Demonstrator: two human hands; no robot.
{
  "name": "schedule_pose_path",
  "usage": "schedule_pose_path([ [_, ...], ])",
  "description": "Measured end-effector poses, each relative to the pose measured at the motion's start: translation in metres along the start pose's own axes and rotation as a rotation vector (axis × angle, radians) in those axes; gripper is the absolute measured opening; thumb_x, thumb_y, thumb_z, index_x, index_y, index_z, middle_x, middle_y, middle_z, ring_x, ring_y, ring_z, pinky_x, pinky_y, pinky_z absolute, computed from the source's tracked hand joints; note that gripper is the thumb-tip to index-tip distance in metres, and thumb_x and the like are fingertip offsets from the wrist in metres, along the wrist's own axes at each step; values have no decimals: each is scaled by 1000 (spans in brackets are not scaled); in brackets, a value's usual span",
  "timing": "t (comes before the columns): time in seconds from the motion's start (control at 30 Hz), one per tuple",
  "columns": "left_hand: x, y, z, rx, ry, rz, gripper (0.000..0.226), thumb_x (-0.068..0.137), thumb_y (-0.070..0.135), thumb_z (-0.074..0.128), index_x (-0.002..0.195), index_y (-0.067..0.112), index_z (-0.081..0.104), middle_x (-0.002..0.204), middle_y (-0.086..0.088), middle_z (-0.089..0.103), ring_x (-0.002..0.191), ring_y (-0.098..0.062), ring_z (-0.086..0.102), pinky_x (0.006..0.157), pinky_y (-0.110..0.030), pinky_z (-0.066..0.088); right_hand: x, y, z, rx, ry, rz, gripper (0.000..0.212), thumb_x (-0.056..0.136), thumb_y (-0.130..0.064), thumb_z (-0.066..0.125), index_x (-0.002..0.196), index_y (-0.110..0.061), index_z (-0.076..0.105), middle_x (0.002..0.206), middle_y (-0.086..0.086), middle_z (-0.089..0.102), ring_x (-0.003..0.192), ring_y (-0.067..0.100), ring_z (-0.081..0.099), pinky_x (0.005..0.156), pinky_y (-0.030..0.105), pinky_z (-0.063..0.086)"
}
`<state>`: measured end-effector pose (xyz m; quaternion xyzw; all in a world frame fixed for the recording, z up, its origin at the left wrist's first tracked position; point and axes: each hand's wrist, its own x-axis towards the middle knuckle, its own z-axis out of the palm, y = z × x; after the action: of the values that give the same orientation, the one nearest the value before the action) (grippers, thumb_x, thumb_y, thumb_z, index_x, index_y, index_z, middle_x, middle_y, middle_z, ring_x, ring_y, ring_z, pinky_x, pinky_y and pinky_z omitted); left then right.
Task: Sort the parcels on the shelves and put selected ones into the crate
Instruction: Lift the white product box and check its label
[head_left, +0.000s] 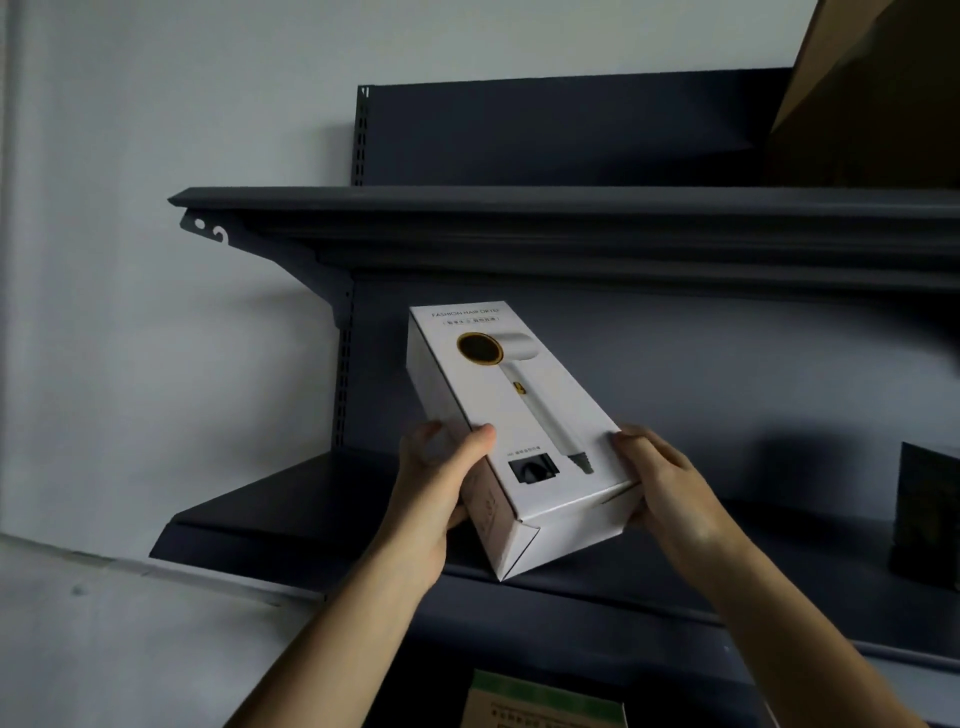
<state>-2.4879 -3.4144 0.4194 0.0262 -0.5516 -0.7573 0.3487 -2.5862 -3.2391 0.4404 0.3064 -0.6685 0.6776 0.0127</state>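
Fingers being curled round a white parcel (hair-dryer box, tilted), being gripped by left hand and right hand, before a dark shelf

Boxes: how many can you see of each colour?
white box: 1
brown cardboard box: 1
black box: 1
green and tan box: 1
Total: 4
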Motion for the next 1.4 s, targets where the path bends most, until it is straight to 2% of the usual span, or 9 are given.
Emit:
schedule_pose_path([
  [0.17, -11, 4, 8, 67, 39, 100, 61, 69, 39, 78, 121, 29, 49, 116, -1, 63, 108, -17, 61, 90, -40, 52, -9, -11, -4, -137, 0, -17, 21, 100, -32, 43, 105, -34, 64, 102, -4, 67, 94, 17, 63, 82, 45, 58],
  [0.4, -42, -7, -13, 50, -93, 79, 60, 59, 39, 70, 115, 26, 55, 98, -4, 68, 87, -17, 64, 62, -29, 48, -51, -11, -25, -4, -212, 77, 24, 90, -44, 54, 106, -34, 70, 102, -1, 73, 94, 23, 69, 87, 45, 57],
  [0.6, -41, -13, -30, 214, -196, 150, 95, 45, 34, 78, 126, -6, 50, 106, -20, 67, 95, -25, 67, 69, -24, 53, -74, -9, -23, 58, -228, 98, 38, 85, -54, 55, 116, -33, 62, 107, -2, 73, 99, 20, 71, 92, 48, 54],
  [0.73, -43, -10, -23, 241, -108, 146, 49, 51, 24, 69, 92, -1, 59, 60, 3, 69, 58, 3, 65, 53, -9, 46, -94, -4, -17, -1, -138, 14, 36, 83, -56, 53, 112, -37, 62, 101, -12, 72, 94, 11, 70, 86, 41, 57],
  [0.8, -55, -10, -22, 218, -115, 122, 65, 51, 36, 77, 106, 6, 59, 73, 1, 70, 69, -4, 69, 55, -15, 50, -100, -4, -16, -50, -116, -19, 29, 90, -52, 51, 114, -38, 59, 98, -18, 69, 90, 3, 68, 79, 32, 56],
  [0.93, -96, -19, -15, 155, -96, 8, 48, 67, 45, 71, 108, 27, 53, 101, -5, 68, 97, -20, 65, 79, -38, 52, -116, -1, -21, -175, -57, -80, 26, 97, -45, 44, 121, -37, 53, 107, -21, 61, 94, -1, 62, 76, 17, 52],
  [1.2, -164, -46, 31, 133, -57, -3, 51, 67, 40, 69, 113, 28, 50, 109, -4, 67, 103, -21, 64, 79, -37, 50, -161, 15, -73, -166, -31, -111, 22, 100, -35, 42, 116, -39, 57, 108, -24, 61, 95, -12, 56, 69, 8, 44],
  [1.3, -187, -54, 50, 141, -45, -24, 68, 59, 49, 74, 121, 31, 53, 113, 0, 69, 108, -19, 64, 85, -40, 51, -176, 20, -97, -162, -16, -123, 24, 102, -31, 43, 117, -37, 59, 113, -18, 61, 105, -2, 56, 80, 15, 42],
  [1.4, -207, -56, 67, 161, -88, -30, 74, 60, 51, 70, 125, 21, 55, 109, -1, 70, 99, -19, 65, 66, -29, 51, -187, 23, -112, -174, 15, -166, 23, 101, -29, 44, 117, -39, 59, 116, -14, 58, 109, 0, 53, 83, 11, 40],
])
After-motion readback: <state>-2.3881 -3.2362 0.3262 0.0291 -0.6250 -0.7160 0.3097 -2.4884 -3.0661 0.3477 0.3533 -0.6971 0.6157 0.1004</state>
